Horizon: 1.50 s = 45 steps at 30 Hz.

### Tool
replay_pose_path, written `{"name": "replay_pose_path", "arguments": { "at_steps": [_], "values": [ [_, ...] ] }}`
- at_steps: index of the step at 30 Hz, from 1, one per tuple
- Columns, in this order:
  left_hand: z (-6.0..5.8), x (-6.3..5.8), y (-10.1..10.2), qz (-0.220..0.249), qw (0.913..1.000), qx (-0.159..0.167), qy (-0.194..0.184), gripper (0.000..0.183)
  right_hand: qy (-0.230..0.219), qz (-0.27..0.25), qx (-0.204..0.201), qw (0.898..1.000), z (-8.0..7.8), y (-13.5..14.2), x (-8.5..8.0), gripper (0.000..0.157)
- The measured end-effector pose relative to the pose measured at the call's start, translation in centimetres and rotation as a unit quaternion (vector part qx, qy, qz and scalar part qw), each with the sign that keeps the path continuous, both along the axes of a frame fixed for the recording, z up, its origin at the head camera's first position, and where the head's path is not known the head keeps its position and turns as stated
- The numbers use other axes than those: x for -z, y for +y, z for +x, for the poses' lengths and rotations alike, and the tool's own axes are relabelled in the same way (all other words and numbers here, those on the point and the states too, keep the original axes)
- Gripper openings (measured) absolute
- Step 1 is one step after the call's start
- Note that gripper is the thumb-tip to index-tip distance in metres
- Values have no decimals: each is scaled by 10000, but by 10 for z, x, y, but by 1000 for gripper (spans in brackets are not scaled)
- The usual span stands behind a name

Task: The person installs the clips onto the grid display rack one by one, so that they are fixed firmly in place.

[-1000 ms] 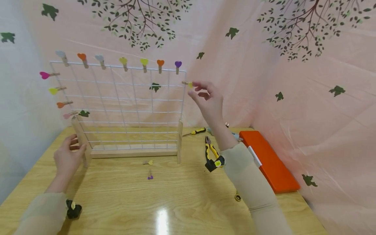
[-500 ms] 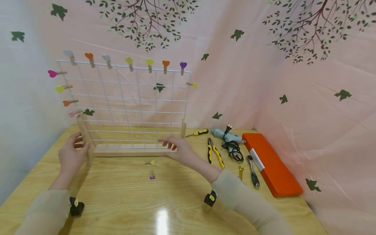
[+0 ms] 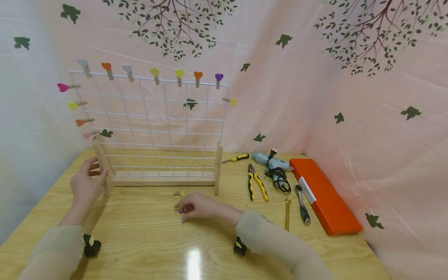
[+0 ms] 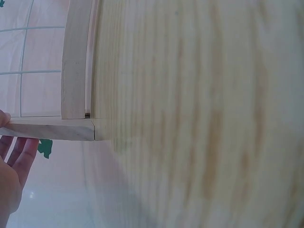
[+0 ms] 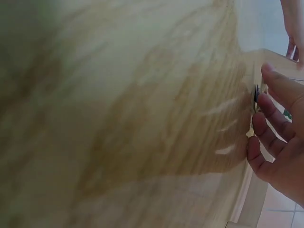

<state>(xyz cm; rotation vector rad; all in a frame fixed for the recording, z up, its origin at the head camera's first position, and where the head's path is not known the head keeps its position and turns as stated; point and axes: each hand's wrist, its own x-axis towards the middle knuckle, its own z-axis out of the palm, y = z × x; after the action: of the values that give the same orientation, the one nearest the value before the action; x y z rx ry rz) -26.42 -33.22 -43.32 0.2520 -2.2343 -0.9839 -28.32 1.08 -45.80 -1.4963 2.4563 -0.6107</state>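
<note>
My left hand (image 3: 87,182) holds the left wooden post of a white wire grid rack (image 3: 164,181); in the left wrist view the thumb lies on one side of the post (image 4: 52,129) and fingers on the other. Heart-topped clothespins line the grid's top and left edge, and one yellow clothespin (image 3: 232,102) is on its right edge. My right hand (image 3: 199,206) is low over the table at a purple-topped clothespin (image 3: 181,211), partly hidden by fingers. In the right wrist view, thumb and forefinger stand apart beside this clothespin (image 5: 257,92). A yellow heart clothespin (image 3: 180,193) lies just beyond.
At the right lie a screwdriver (image 3: 240,157), pliers (image 3: 257,182), a glue gun (image 3: 269,160) with a coiled black cord, a wrench (image 3: 287,214), a ratchet (image 3: 302,206) and a red case (image 3: 323,198). A patterned cloth hangs behind the table.
My right hand has left the yellow clothespin on the grid's right edge and come down left to the purple clothespin on the table. The left hand stays at the post.
</note>
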Motion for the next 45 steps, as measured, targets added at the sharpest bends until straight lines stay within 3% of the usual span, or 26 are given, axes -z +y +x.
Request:
{"name": "replay_pose_path", "arguments": {
  "at_steps": [8,17,25,29,32,37,41,45],
  "values": [
    [-2,0,1,-11,10000,-44,-54,43,68,-6,296,9995,2,0,4,30],
    [-2,0,1,-40,9999,-62,-124,42,-489,-961,718,9916,4,13,1,12],
    [-2,1,3,-53,9998,-97,-183,42,-120,-1380,876,9865,11,43,-44,5],
    [-2,1,2,-41,9996,-130,-256,43,-317,-1565,1241,9793,12,61,-73,11],
    [-2,-1,1,-42,9994,-117,-324,43,-631,-2045,1663,9626,13,73,-97,14],
    [-1,-4,1,-57,9994,-105,-314,43,-961,-3260,2082,9171,16,87,-142,14],
    [-1,-3,1,-95,9995,-97,-280,43,-584,-4026,2256,8852,13,95,-170,15],
    [-1,-2,1,-70,9996,-62,-270,43,-103,-4677,2382,8511,3,99,-184,16]
  ]
}}
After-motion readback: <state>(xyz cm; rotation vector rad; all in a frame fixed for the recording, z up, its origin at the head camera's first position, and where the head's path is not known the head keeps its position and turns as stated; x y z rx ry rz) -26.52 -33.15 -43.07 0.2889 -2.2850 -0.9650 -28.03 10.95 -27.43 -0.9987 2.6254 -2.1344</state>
